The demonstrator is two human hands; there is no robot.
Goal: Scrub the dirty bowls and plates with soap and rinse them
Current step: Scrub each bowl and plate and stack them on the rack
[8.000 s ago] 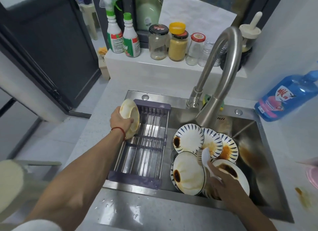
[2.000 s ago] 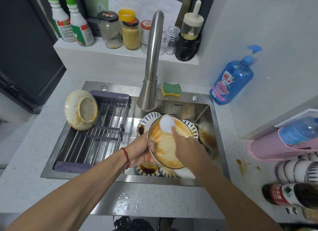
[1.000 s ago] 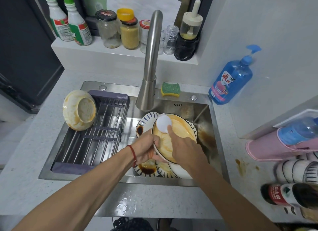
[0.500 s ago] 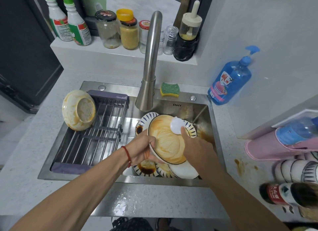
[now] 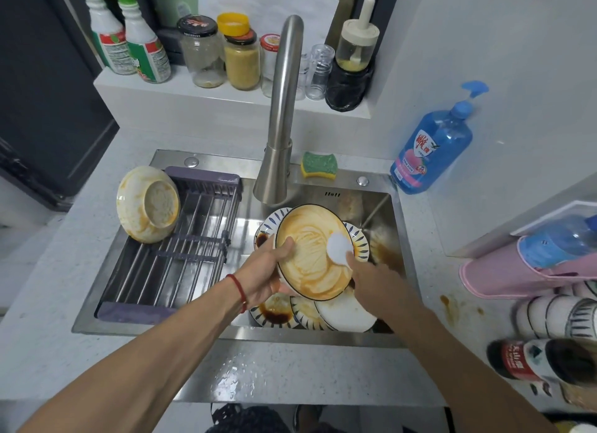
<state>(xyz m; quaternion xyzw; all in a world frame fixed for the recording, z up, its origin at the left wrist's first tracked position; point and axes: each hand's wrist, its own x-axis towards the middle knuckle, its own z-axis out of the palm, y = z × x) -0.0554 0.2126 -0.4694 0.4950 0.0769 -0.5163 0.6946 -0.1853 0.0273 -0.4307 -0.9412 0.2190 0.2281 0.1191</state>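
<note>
Across the pale speckled bench (image 5: 58,352) sits a stainless steel sink (image 5: 397,239), its tall curved faucet (image 5: 284,109) rising from the back rim. A purple-framed drying rack (image 5: 181,255) fills the sink's left half, and a cream bowl (image 5: 147,203) streaked with orange residue leans on its side at the rack's far left corner, base facing the camera. On the right half lies a pile of dirty blue-rimmed plates (image 5: 277,310) smeared with brown sauce, overlapping one another on the sink floor. Above that pile, a dark-rimmed plate (image 5: 310,255) coated in swirled orange film is held tilted; the left hand (image 5: 265,274) grips its left edge, thumb curled over the rim and onto the face, a red string round the wrist. The right hand (image 5: 371,277) holds a white round scrubber (image 5: 339,248) against the plate's right side; its fingers are curled round the scrubber's lower part, mostly hidden from view. A blue dish soap bottle (image 5: 429,148) with a pump stands on the bench just beside the sink's far right corner. A green and yellow sponge (image 5: 319,164) rests on the sink's back rim, just right of the faucet base. Behind, a raised ledge (image 5: 181,90) carries spray bottles (image 5: 129,38), jars (image 5: 223,51) and a lidded oil pot (image 5: 353,54).
</note>
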